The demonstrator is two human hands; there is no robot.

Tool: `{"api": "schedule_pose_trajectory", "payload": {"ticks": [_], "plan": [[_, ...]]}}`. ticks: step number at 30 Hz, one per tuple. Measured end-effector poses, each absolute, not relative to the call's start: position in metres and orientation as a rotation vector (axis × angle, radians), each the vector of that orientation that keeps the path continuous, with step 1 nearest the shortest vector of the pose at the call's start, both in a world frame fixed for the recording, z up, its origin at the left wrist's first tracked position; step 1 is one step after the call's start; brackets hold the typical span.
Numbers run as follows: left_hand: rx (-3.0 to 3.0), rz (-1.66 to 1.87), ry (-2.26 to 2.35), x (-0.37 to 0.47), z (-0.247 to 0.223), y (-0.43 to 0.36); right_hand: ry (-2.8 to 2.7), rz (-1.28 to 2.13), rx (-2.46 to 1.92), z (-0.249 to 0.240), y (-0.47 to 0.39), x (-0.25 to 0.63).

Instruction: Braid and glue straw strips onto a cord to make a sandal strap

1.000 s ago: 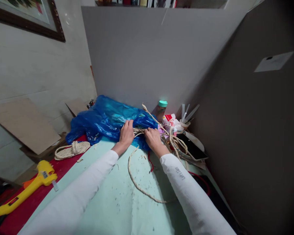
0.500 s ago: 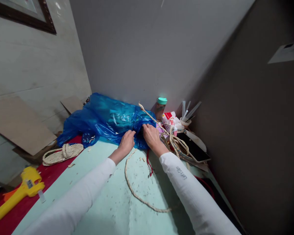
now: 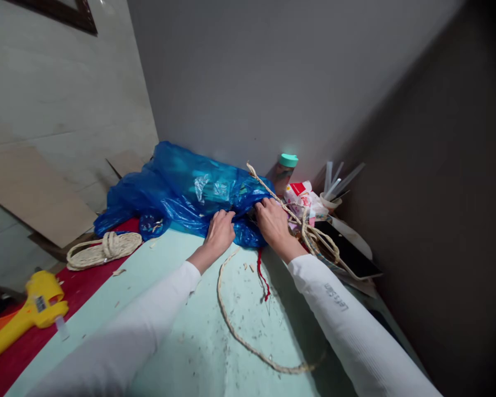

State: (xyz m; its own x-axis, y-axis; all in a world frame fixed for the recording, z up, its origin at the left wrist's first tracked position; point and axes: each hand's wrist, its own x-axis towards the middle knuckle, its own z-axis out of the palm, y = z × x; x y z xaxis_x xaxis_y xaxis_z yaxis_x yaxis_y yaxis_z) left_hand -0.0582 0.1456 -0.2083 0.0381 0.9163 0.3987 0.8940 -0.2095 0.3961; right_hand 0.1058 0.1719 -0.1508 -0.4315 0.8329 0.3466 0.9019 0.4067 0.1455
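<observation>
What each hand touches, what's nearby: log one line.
left hand: on blue bag | right hand: on its right end | green sheet: loose pale cord, red cord | far left: yellow glue gun

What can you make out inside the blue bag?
Through the translucent plastic of the blue bag, paler greenish-blue shapes show, but I can't tell what they are. The left hand and right hand hide parts of its near side.

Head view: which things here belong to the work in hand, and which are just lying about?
In hand:
- blue plastic bag
- left hand, at its near edge
- right hand, also at the bag

Apparently lying about:
- yellow glue gun
- coiled cord
- green-lidded jar
- red string
</observation>
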Motion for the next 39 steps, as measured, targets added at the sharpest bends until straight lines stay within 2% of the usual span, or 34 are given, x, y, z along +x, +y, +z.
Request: {"api": "schedule_pose_trajectory", "payload": {"ticks": [9,23,32,39], "plan": [[2.214,0.906,2.009,-0.05,-0.191,0.129,-2.367,-0.37,-1.558,-0.15,0.165,0.1],[2.141,0.898,2.042,-0.048,-0.197,0.127,-2.206,-0.133,-1.626,-0.137,0.167,0.094],[2.189,0.874,2.036,-0.047,-0.197,0.123,-1.84,0.108,-1.639,-0.142,0.165,0.097],[2.214,0.842,2.054,-0.047,-0.197,0.121,-1.768,0.135,-1.643,-0.143,0.159,0.104]]}}
